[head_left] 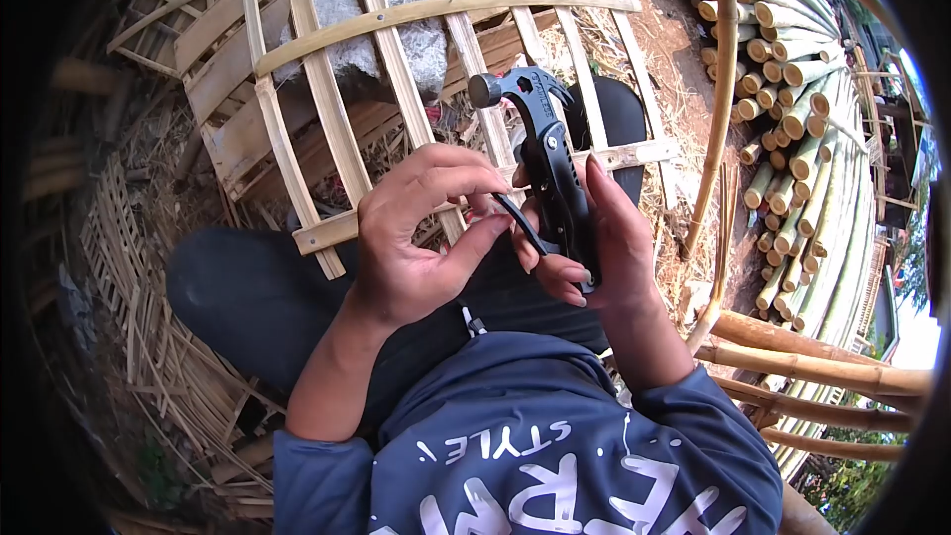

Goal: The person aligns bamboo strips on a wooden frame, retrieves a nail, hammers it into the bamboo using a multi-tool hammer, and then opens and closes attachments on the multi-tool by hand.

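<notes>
Tool: between both hands; I'd guess stiff, head-heavy, best held by the handle.
Left hand: pinching a slim piece (blade? I can't tell).
Right hand: grasping the handle.

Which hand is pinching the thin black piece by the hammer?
The left hand. It pinches the thin black piece by its end, while the right hand grips the hammer tool.

The single view looks forward and steeply down from the head, wide-angled, its edges dark and rounded. The left hand and right hand are close, mid-view; shirt below them, lattice beyond, poles off past the right.
</notes>
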The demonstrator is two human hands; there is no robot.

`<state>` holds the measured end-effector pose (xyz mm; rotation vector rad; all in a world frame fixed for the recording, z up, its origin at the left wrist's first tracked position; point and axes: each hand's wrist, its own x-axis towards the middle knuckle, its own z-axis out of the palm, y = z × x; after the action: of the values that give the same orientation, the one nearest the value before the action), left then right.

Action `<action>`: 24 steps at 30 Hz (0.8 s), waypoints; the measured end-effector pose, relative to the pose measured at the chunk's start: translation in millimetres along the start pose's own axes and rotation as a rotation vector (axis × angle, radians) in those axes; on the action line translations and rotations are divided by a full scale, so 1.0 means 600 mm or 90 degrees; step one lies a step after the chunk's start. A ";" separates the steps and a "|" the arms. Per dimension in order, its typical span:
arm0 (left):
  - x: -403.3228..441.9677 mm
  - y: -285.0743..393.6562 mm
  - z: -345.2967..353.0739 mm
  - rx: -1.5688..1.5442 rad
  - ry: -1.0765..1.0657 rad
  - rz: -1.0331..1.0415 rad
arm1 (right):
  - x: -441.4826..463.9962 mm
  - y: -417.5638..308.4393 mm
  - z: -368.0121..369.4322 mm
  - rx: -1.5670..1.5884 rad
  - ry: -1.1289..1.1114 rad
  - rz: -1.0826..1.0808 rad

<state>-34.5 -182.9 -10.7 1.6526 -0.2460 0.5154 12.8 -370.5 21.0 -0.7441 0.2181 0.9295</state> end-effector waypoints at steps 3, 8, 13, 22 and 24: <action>-0.002 0.002 -0.003 -0.029 0.000 0.008 | 0.002 -0.001 -0.002 0.042 -0.043 0.025; -0.010 0.022 -0.021 -0.096 -0.031 -0.046 | 0.010 0.001 -0.009 0.082 -0.125 0.045; -0.012 0.041 -0.031 -0.116 -0.037 0.004 | 0.012 0.006 -0.004 0.115 -0.125 0.078; -0.029 0.095 -0.023 -0.057 -0.025 0.095 | 0.023 0.008 -0.007 0.084 -0.248 0.109; -0.039 0.106 -0.021 -0.022 -0.018 0.103 | 0.025 0.022 -0.010 0.031 -0.223 0.064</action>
<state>-85.7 -183.3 35.6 1.6148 -0.4104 0.6059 12.1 -359.8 3.1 -0.5183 -0.0313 1.1293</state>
